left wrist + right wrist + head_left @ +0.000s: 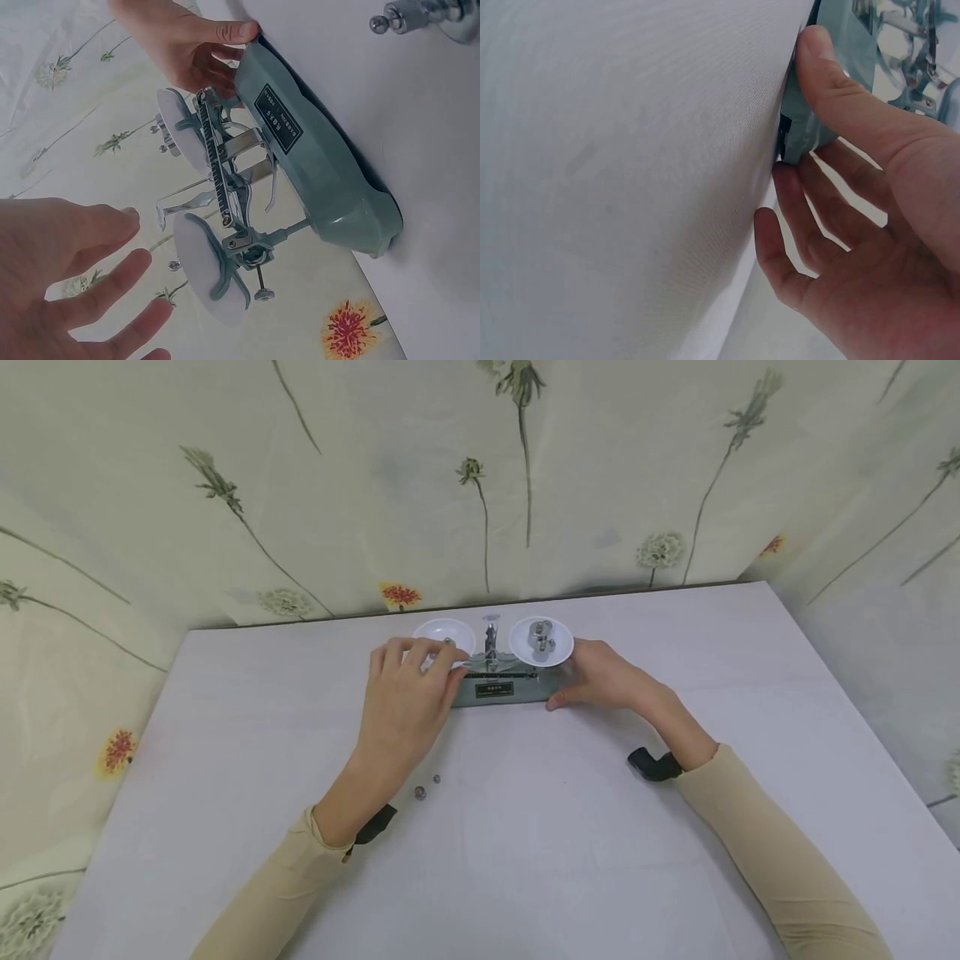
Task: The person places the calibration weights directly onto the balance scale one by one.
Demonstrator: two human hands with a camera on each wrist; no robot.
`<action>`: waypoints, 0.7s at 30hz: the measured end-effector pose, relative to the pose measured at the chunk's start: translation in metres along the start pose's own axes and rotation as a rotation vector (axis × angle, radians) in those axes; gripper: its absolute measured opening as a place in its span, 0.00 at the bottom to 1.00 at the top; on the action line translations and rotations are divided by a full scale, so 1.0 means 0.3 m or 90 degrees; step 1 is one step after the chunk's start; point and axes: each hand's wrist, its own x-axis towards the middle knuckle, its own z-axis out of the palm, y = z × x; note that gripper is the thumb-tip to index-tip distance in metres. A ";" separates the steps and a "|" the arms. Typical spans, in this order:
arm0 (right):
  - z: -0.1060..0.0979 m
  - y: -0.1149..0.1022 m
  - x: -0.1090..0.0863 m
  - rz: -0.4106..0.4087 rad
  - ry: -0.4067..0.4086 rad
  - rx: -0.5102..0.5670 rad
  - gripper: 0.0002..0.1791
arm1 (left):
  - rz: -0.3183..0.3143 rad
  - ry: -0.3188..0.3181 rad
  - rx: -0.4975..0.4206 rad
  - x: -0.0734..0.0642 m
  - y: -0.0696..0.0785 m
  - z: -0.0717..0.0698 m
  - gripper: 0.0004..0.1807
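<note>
A green-based balance scale (495,691) stands near the table's back edge. Its right white pan (564,649) carries several metal weights (541,631). On the left pan (442,628) sits a small metal weight (174,265), partly hidden by fingers in the head view. My left hand (405,693) hovers over that pan; in the left wrist view its fingers are spread, apart from the pan and holding nothing. With thumb in front and fingers around the end, my right hand (606,677) grips the right end of the base (821,90).
Two small metal weights (420,792) lie on the white tabletop (525,827) beside my left forearm. Behind the table hangs a flower-patterned cloth (420,493). Black bands (652,766) show at both wrists.
</note>
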 end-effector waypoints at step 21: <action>0.000 0.001 0.003 0.009 -0.009 0.004 0.56 | 0.009 -0.030 -0.011 -0.041 0.015 0.000 0.07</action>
